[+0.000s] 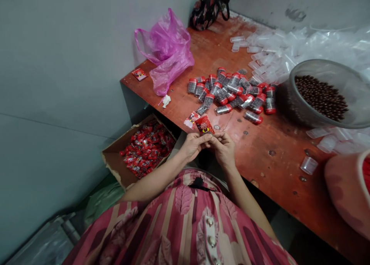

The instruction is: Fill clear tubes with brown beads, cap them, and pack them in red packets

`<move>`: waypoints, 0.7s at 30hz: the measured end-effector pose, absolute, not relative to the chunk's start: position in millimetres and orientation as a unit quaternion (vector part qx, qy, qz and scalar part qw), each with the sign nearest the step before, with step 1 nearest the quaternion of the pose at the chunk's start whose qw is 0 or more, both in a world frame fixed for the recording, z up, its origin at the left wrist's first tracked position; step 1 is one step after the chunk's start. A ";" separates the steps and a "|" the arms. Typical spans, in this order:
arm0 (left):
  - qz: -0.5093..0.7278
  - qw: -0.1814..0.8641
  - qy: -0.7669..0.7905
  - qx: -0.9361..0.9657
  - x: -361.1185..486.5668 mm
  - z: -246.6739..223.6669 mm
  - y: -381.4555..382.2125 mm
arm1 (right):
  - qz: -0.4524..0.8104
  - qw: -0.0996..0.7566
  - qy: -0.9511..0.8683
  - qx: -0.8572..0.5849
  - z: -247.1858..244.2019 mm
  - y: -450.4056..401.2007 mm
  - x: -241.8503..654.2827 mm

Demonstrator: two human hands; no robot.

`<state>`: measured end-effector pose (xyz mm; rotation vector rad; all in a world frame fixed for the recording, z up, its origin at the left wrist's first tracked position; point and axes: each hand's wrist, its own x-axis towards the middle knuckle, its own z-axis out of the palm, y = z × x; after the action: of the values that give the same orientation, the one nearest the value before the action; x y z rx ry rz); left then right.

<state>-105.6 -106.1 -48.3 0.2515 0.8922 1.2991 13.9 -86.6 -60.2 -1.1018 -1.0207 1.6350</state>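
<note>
At the near edge of a reddish surface [260, 141], the left hand [190, 146] and right hand [225, 148] meet, fingers [205, 139] pinching a red packet [204, 124] near piled red-capped tubes [234, 88].

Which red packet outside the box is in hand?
The red packet held between the left hand and right hand; the adjacent packet and corner packet lie on the table.

A pink plastic bag [173, 51] lies beside a crumpled white scrap [166, 101], a dark patterned bag [206, 11] farther back.
</note>
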 end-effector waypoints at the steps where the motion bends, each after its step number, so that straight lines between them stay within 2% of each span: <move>1: 0.586 0.697 0.399 0.108 -105.6 -47.9 -109.7 | 0.657 0.443 -0.415 -0.447 -59.2 -86.4 11.3; 4: 0.620 0.673 0.393 0.094 -113.0 -46.3 -123.9 | 0.672 0.420 -0.428 -0.434 -56.0 -86.4 4.2; 8: 0.716 0.550 0.426 0.062 -135.8 -51.3 -147.5 | 0.673 0.413 -0.440 -0.428 -55.6 -84.7 2.6; 10: 0.710 0.500 0.488 0.086 -147.2 -57.8 -152.9 | 0.664 0.416 -0.442 -0.436 -57.1 -82.4 4.7; 12: 0.666 0.439 0.570 0.197 -156.8 -64.9 -148.1 | 0.660 0.415 -0.443 -0.442 -58.1 -80.4 6.3; 15: 0.555 0.266 0.656 0.437 -167.7 -74.4 -123.0 | 0.655 0.406 -0.453 -0.447 -56.8 -80.1 6.1; 17: 0.466 0.176 0.687 0.529 -172.1 -80.2 -102.6 | 0.650 0.396 -0.467 -0.451 -55.0 -81.7 5.4; 21: 0.377 0.130 0.713 0.577 -172.7 -91.3 -78.8 | 0.639 0.382 -0.490 -0.453 -54.8 -84.2 7.3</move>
<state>-172.7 -78.8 -91.3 1.6758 2.0727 1.0958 7.3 -84.2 -54.8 -1.1555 -1.2496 1.6303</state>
